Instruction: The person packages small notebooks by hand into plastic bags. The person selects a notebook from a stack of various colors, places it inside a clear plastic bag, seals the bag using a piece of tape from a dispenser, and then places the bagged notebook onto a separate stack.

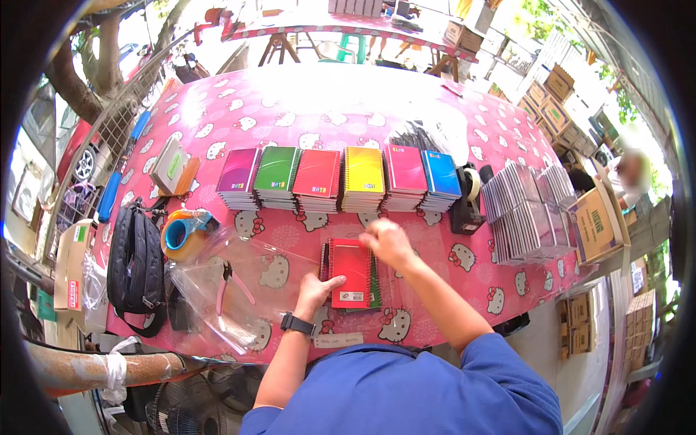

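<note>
A small stack of spiral notebooks lies before me, topped by a red notebook (351,270) with a white label near its lower edge. Green edges of a notebook (375,293) show beneath it on the right. My left hand (316,293), wearing a dark wristwatch, grips the stack's left side with its thumb over the red cover. At the stack's upper right corner is my right hand (388,242), its fingers curled together; what they hold, if anything, is hidden. Beyond stands a row of notebook piles, including purple (237,170), green (276,168), red (317,174), yellow (364,170), pink (405,169) and blue (440,174).
Clear plastic sheets (210,290) with pink-handled pliers (223,291) lie left, near a tape roll (177,235) and black bag (136,261). At right stand a tape dispenser (466,206), plastic-wrapped stacks (518,217) and a cardboard box (596,223). A person (629,174) is beyond.
</note>
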Demonstrator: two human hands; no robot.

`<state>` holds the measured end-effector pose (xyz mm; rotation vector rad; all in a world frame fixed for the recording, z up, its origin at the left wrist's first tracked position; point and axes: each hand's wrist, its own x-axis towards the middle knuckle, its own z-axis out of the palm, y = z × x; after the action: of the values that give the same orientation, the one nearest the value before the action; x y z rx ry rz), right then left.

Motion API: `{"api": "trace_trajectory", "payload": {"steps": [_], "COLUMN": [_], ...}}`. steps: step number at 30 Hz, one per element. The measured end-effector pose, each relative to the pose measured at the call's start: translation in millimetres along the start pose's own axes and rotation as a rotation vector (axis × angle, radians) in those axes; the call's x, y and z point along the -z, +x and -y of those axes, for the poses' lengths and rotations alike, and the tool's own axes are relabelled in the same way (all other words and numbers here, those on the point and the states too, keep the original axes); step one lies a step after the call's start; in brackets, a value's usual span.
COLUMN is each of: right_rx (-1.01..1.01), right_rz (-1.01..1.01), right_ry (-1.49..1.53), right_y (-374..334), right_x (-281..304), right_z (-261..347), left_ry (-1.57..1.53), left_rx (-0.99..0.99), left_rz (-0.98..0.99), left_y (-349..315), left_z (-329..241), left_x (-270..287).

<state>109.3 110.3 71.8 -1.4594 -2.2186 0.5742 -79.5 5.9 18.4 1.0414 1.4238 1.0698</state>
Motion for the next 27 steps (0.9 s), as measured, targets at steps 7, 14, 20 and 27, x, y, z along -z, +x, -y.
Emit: {"api": "trace_trajectory", "payload": {"steps": [7,14,20,27], "right_rx": [0.127,0.283,0.341,0.338], "right_rz": [-0.345,-0.480,-0.464,-0.500], "right_ry": [-0.582,-0.505,-0.470,-0.393], "right_y": [70,68,71,67], "right_x": [8,2,9,13], "right_z": [-5,-17,-15,-11], "left_ry": [-0.012,-0.051,-0.053,-0.026], "left_rx": [0.067,0.092,0.064,0.064], "left_rz": [0.030,0.043,0.018,0.038], "left_y": [0,-1,-1,-3], "left_z": [-1,1,4,-5], "left_x": [-1,-2,2,-1]}}
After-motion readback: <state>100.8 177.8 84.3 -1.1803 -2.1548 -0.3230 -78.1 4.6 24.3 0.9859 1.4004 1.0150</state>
